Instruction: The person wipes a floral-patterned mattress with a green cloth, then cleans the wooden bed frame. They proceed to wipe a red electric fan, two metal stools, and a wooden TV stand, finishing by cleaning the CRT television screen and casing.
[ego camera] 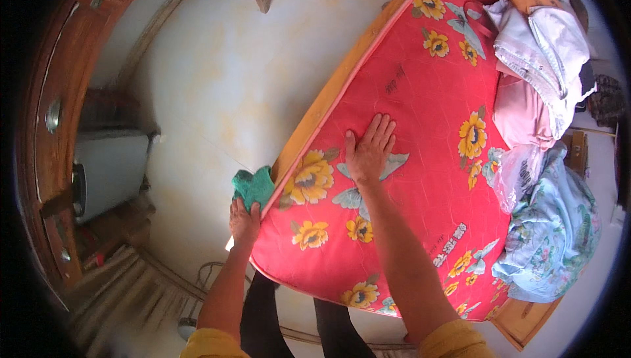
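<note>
A red mattress (419, 106) with yellow flowers and pale butterflies lies on a wooden bed frame (340, 72). My left hand (244, 222) is at the mattress's left edge, its fingers closed on a green cloth (254, 188). Part of the cloth rests against the end of the frame's side rail. Flat on the mattress lies my right hand (369, 153), palm down and fingers a little apart, with nothing in it. The palm covers part of a printed butterfly.
Piled along the bed's right side are white clothing (537, 47), pink fabric (522, 106), a clear plastic bag (517, 175) and blue floral fabric (552, 240). A wooden cabinet (54, 126) and a grey box-shaped object (116, 173) stand left, across the pale floor (212, 92).
</note>
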Demonstrator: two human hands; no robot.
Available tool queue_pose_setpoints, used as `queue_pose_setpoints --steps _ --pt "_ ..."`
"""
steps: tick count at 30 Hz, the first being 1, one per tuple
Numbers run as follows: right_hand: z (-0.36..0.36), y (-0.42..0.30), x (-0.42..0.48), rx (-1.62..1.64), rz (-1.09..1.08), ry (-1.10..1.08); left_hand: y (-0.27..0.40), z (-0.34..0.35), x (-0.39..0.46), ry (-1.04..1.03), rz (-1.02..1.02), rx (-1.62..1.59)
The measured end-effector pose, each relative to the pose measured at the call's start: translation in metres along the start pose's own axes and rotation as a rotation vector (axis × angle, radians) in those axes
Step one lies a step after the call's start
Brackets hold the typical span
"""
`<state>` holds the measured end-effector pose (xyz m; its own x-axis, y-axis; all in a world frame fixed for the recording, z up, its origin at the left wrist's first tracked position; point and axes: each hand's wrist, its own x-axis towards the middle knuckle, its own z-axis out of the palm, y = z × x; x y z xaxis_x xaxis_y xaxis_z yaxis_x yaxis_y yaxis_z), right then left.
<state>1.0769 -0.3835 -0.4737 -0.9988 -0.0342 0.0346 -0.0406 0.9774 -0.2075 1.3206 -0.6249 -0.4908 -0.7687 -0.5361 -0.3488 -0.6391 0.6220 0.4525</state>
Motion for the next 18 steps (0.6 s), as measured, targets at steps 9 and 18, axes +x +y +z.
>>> queue_pose_setpoints --steps 9,18 --pt "-0.005 -0.011 0.006 -0.042 0.062 -0.083 0.210 0.035 0.167 0.037 0.616 -0.119" --pt "-0.004 -0.006 -0.001 -0.069 0.061 -0.094 0.235 0.032 0.232 -0.620 0.036 -0.642"
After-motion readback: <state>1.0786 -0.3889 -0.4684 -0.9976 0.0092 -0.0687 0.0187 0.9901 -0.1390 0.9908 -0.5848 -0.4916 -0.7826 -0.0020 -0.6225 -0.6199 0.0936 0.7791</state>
